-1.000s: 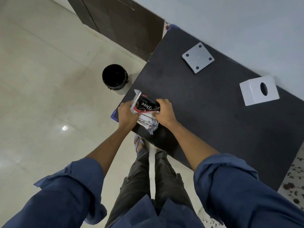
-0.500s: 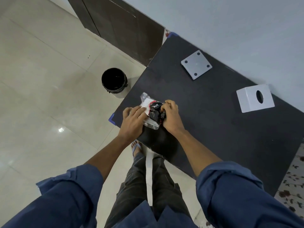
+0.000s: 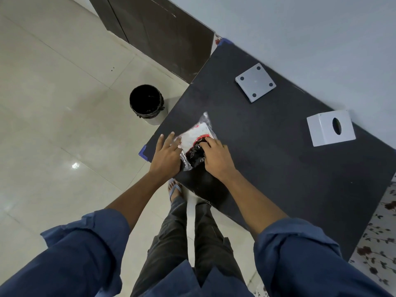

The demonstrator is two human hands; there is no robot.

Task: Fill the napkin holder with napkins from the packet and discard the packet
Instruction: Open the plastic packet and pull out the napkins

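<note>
Near the surface's front-left corner: packet lies flat | left hand fingers spread, pressing its left edge | right hand curled, pinching its dark end | napkin holder at 2 o'clock, well apart | bin on floor at 10 o'clock.

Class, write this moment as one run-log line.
stage: opening packet | left hand: on packet | right hand: on packet | napkin holder: untouched | bin: on floor
</note>
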